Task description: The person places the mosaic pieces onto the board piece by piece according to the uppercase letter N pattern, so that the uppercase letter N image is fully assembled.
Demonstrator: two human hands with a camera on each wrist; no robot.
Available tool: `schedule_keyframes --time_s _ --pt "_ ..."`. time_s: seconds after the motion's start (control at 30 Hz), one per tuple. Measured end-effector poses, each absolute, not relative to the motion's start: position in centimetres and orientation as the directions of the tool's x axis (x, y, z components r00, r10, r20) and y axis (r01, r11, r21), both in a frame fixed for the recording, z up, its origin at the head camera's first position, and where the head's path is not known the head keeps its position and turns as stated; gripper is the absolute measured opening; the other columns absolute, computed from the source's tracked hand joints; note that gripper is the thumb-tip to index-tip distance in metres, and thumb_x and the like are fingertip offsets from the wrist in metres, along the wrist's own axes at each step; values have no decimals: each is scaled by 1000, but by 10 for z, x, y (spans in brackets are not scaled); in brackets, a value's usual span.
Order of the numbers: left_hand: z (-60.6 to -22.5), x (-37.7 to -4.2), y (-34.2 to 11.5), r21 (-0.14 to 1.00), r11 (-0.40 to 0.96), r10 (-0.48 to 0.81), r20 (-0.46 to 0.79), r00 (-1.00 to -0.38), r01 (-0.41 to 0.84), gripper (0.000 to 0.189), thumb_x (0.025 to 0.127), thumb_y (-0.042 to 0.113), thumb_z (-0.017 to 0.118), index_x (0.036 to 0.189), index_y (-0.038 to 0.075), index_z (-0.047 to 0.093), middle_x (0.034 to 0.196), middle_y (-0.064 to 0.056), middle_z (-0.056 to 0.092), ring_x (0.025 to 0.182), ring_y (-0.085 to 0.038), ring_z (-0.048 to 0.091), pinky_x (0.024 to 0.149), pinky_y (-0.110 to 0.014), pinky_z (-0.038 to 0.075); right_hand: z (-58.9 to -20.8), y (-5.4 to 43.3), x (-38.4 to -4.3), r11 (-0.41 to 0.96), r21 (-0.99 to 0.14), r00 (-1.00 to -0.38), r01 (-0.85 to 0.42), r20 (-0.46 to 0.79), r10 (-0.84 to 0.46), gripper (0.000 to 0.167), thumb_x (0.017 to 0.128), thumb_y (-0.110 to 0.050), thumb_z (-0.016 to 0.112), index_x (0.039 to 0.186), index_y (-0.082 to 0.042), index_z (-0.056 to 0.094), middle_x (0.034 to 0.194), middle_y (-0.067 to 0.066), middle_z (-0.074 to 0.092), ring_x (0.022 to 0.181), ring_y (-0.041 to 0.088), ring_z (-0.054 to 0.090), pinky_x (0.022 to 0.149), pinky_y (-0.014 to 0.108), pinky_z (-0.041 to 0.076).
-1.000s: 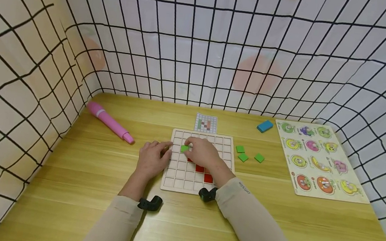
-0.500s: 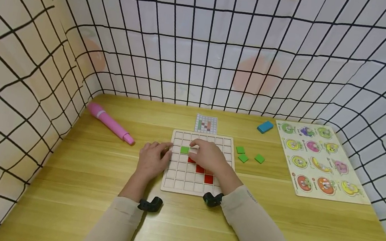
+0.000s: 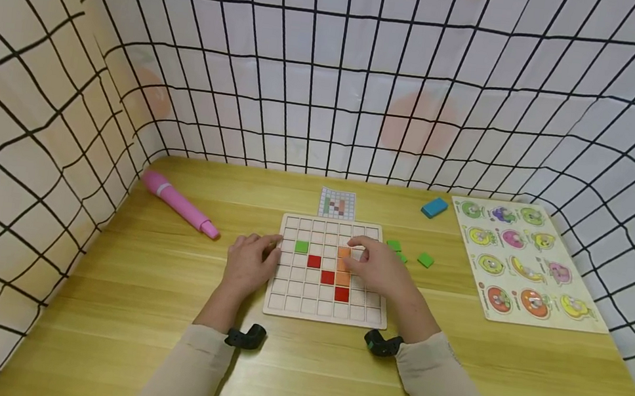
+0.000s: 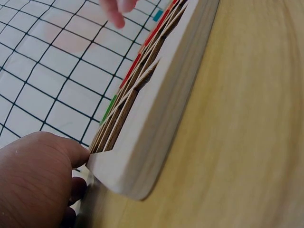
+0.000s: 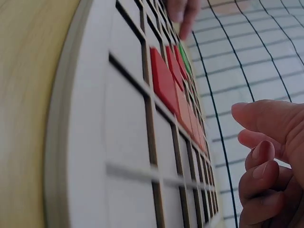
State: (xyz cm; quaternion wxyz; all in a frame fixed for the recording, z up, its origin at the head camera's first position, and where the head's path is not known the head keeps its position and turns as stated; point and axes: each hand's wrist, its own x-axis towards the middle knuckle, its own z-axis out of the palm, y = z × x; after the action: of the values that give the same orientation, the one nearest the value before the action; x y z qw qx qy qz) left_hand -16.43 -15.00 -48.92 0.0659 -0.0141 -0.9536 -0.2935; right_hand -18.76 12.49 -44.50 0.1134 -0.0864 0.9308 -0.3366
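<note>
Grid board (image 3: 309, 306), pale and square-celled, is laid flat on the wooden table (image 3: 313, 376), at the middle of the head view. Nearest, two beige sleeves (image 3: 185, 373) are seen, with a black device (image 3: 245, 336) worn at each wrist.

Beyond them, the left edge of the board is touched by the left hand (image 3: 248, 262); its thumb is set against the board's corner in the left wrist view, the other fingers being partly hidden. Over the right half, the right hand (image 3: 383, 265) is held above the cells, its thumb and forefinger apart, nothing gripped between them, the remaining fingers loosely bent.

On the board, a diagonal from lower right to upper left is formed by three red tiles (image 3: 328, 277) and one green tile (image 3: 302, 247). Above the lowest red one, a column of orange tiles (image 3: 342, 279) is partly covered by the right hand.

Just beside the board, to the right, loose green tiles (image 3: 425, 259) are scattered, some partly hidden by that hand. Well to the left, a pink stick (image 3: 182, 204) is laid aslant, and far to the right a fruit puzzle (image 3: 553, 321) is placed. Behind the board's far edge, a small pattern card (image 3: 337, 204) is set, with a blue block (image 3: 434, 207) farther right. Farthest, the table is enclosed by black wire mesh (image 3: 347, 14).
</note>
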Motion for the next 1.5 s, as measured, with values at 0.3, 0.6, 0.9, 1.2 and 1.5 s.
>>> schedule_keyframes --time_s 0.3,0.6,0.9,1.2,1.5 --pt "-487 -164 -149 558 827 -13 135 -991 66 37 100 33 59 133 22 69 105 -7 69 101 -29 53 88 -45 36 -454 160 -187 723 -690 -975 28 -180 -134 44 97 -36 68 136 -17 61 79 4 51 66 20 46 61 31 38" --pt "-487 -165 -149 553 831 -10 131 -991 65 38 100 33 59 135 22 68 109 -8 70 103 -30 53 89 -46 36 -467 193 -190 700 -711 -982 61 -167 -84 49 95 -36 70 136 -12 60 83 3 50 73 20 47 71 34 39" --pt "-489 -164 -151 551 833 -13 115 -993 53 38 101 34 57 136 23 67 114 -9 70 105 -30 53 92 -47 37 -478 209 -190 715 -688 -984 124 -180 -3 57 93 -43 71 139 -12 58 92 7 62 78 21 55 71 32 43" --pt "-491 -165 -151 551 833 -18 113 -993 48 39 101 35 56 136 24 67 117 -9 70 107 -31 53 94 -47 37 -481 214 -193 735 -663 -983 142 -180 27 56 92 -44 72 135 -10 61 98 9 63 82 23 56 72 32 42" --pt "-490 -165 -150 553 831 -12 117 -993 55 38 101 34 57 136 23 67 114 -9 70 105 -31 53 93 -47 37 -478 213 -191 735 -661 -982 151 -184 36 52 92 -41 71 133 -9 62 98 10 64 83 23 58 72 32 43"
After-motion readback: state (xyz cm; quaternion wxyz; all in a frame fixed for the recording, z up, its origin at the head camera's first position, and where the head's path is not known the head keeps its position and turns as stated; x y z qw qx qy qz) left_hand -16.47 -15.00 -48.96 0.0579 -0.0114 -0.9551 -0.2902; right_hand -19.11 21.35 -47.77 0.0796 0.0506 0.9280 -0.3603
